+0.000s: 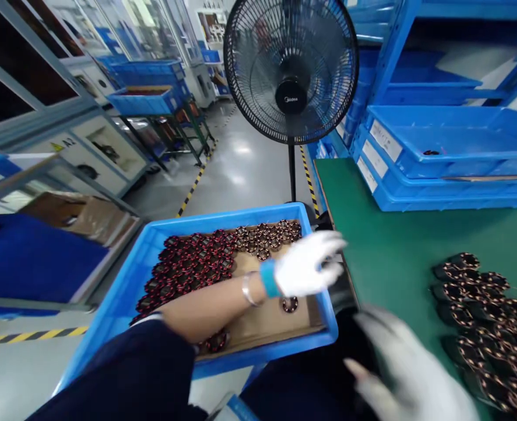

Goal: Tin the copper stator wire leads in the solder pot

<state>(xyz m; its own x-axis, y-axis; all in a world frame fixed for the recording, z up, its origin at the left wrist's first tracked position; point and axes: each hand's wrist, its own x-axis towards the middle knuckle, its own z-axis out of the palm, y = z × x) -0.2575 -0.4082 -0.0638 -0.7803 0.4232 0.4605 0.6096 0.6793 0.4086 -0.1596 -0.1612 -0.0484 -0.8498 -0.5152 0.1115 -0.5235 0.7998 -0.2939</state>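
My left hand, in a white glove with a teal cuff, is over the right side of a blue crate. Its fingers and thumb are apart, with nothing visible between them. Inside the crate, rows of ring-shaped wound coils with reddish wire fill the left; copper-coloured coils sit along the far edge. A single coil lies on the cardboard liner below my left hand. My right hand, also white-gloved and blurred by motion, is between the crate and the green table, fingers spread and apparently holding nothing.
On the green table, a group of copper-coloured coils stands at the right. Stacked blue bins sit farther back. Beyond the crate stands a black fan. At left is a rack with an open cardboard box.
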